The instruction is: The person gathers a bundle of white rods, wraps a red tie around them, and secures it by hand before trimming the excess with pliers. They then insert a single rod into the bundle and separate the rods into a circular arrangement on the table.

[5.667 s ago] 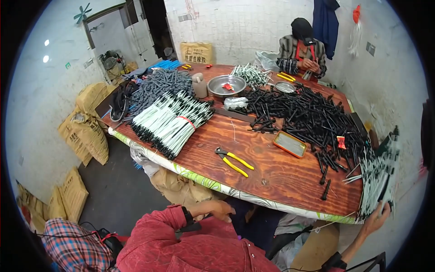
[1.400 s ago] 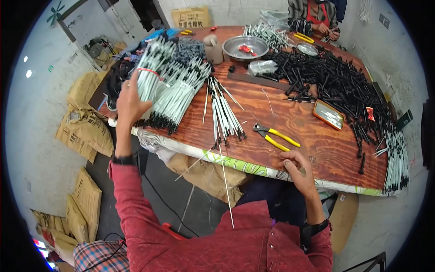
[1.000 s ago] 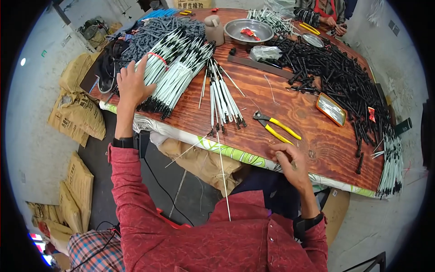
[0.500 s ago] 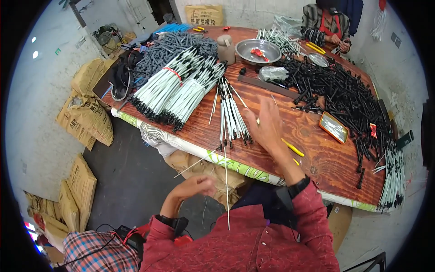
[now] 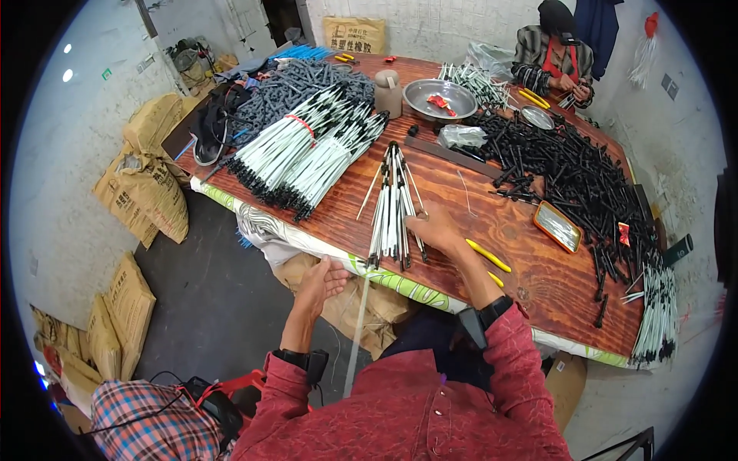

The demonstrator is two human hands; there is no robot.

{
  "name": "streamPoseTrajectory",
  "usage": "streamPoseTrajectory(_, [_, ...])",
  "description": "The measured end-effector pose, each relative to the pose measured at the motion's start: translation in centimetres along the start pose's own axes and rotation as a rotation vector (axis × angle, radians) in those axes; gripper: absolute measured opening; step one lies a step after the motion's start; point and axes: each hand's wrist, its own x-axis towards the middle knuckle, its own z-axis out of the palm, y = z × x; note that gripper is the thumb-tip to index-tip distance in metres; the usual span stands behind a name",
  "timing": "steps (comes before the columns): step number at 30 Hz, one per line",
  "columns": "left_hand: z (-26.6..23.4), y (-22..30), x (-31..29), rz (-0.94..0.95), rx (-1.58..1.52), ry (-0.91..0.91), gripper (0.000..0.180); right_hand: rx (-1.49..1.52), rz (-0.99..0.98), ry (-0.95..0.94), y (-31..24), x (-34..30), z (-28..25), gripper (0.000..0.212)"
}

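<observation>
My right hand (image 5: pixel 435 229) is at the right side of a small loose bundle of white rods with black ends (image 5: pixel 392 211), its fingers bent against the rods. The bundle lies fanned out near the table's front edge, its black tips gathered at the far end. My left hand (image 5: pixel 320 283) is held just off that edge, palm inward, fingers stretched out and holding nothing. A long pale strip (image 5: pixel 358 330), blurred, runs from the near end of the bundle down toward my lap. Two larger bundles of similar rods (image 5: pixel 296 157) lie to the left, one tied with a red band.
Yellow-handled tools (image 5: pixel 489 256) lie right of my right hand. Farther right are an orange-rimmed tray (image 5: pixel 558 244) and a heap of black parts (image 5: pixel 573 165). A metal bowl (image 5: pixel 419 88) and a dark bar (image 5: pixel 453 158) lie beyond. A co-worker (image 5: pixel 555 58) sits at the far right.
My right hand has come down from above the table to the rods. The small bundle has shifted toward me and slightly right. My left hand has risen toward the edge and its fingers have straightened.
</observation>
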Motion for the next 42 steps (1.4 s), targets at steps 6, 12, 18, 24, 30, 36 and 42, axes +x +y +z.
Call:
streamPoseTrajectory(6, [2.0, -1.5, -1.7, 0.124, 0.075, 0.032, 0.031, -0.098, -0.053, 0.050, -0.5, -4.4, -0.6, 0.038])
streamPoseTrajectory(12, [7.7, -0.2, -3.2, 0.529, 0.461, -0.031, 0.054, 0.189, -0.048, 0.036, 0.7, -6.7, -0.6, 0.034])
streamPoseTrajectory(18, [10.1, 1.8, -3.0, 0.727, 1.352, 0.117, 0.064, 0.307, -0.139, 0.071, 1.7, -7.3, 0.1, 0.030])
streamPoseTrajectory(24, [9.3, -0.3, -2.5, 0.591, 0.827, -0.202, 0.069, 0.405, -0.064, -0.018, 2.6, -7.9, -2.2, 0.023])
streamPoseTrajectory(30, [8.8, -0.2, -5.8, 0.254, 0.328, -0.345, 0.069, 0.423, -0.044, -0.063, 4.7, -9.0, -2.8, 0.031])
streamPoseTrajectory(36, [11.4, -0.6, -6.7, 0.372, 0.429, -0.266, 0.064, 0.396, -0.065, -0.035, 4.9, -10.7, -3.4, 0.031])
streamPoseTrajectory(42, [12.8, -2.8, -3.6, 0.763, 0.803, -0.250, 0.057, 0.361, -0.031, -0.072, 4.1, -11.9, -4.0, 0.041])
